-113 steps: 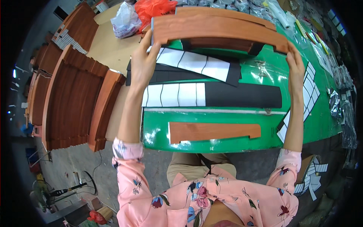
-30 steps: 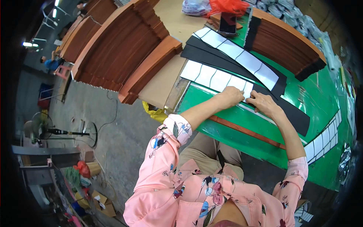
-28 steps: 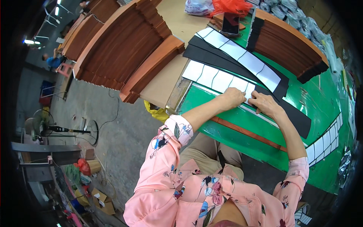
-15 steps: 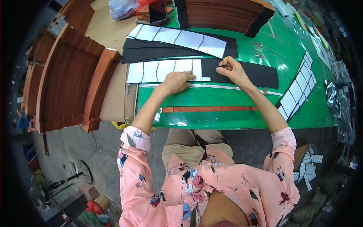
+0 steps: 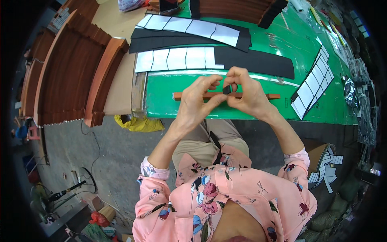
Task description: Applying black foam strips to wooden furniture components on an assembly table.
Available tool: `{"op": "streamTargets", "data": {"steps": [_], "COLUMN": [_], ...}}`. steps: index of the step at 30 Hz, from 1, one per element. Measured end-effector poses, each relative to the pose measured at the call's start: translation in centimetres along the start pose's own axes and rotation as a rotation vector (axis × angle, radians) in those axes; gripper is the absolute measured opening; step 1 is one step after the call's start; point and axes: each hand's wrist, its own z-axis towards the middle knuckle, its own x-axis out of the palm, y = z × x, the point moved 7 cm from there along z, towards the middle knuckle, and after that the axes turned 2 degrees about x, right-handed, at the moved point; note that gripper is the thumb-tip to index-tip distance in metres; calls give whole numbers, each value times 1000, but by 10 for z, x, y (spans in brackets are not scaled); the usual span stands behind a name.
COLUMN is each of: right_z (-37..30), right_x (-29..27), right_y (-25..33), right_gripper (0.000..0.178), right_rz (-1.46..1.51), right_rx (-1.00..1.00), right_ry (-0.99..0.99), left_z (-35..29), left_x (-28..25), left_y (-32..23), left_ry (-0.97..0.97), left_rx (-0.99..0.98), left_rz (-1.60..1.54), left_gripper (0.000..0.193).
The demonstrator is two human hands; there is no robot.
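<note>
A small black block-like piece (image 5: 227,90) is pinched in my right hand (image 5: 248,93), between thumb and fingers. My left hand (image 5: 199,99) is beside it, its fingers curved and apart from the thumb, whose tip comes close to the piece. Both hands are above a reddish-brown wooden strip (image 5: 272,96) lying near the table's front edge. Beyond them lies a long black strip (image 5: 258,62), its left part covered by white pieces (image 5: 175,58) with dark wavy lines between them. Behind that are more black strips (image 5: 161,42), with another white-covered strip (image 5: 193,27) on top.
The green table (image 5: 161,88) bears a slanted white tiled strip (image 5: 314,82) at the right and a brown ridged piece (image 5: 238,10) at the back. Large curved brown pieces (image 5: 68,72) stand left. A yellow bag (image 5: 139,123) is below the table edge; a bin (image 5: 320,161) holds white scraps.
My right hand has drawn back toward me from the black strip with the small black piece. My left hand has left the white pieces and come beside it. The view has shifted slightly.
</note>
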Motion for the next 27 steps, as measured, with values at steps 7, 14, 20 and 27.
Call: {"op": "streamTargets", "data": {"steps": [7, 14, 20, 27], "right_z": [-26, -37, -26, 6], "right_x": [22, 44, 65, 82], "right_y": [43, 39, 39, 16], "right_gripper": [48, 34, 29, 25], "right_rz": [-261, -45, -29, -4], "right_rx": [-316, -240, -211, -67], "right_ry": [-74, -50, -20, -38], "left_z": [-40, -74, -94, -69], "left_x": [-1, -17, -34, -92], "left_y": [-11, 14, 52, 91], "left_ry": [44, -41, -147, -320], "left_rx": [174, 25, -209, -201], "left_rz": [146, -11, -349, 198], "left_gripper": [34, 25, 31, 43]}}
